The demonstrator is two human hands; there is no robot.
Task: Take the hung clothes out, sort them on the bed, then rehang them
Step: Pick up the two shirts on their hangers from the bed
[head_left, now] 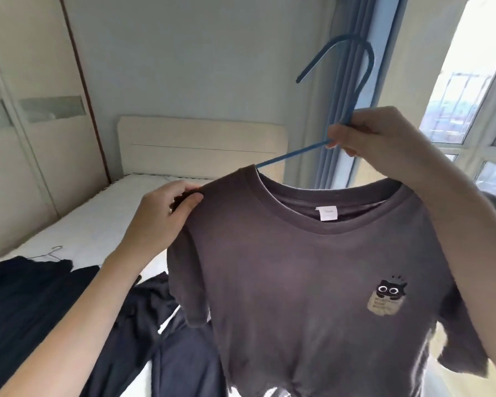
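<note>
Aloft, one T-shirt (312,282), one blue hanger (355,81), two hands

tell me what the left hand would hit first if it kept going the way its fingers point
The left hand points right, pinching the shirt at its shoulder. Going straight on, it would press into that shoulder and probably the blue hanger arm inside it; depth is unclear.
</note>
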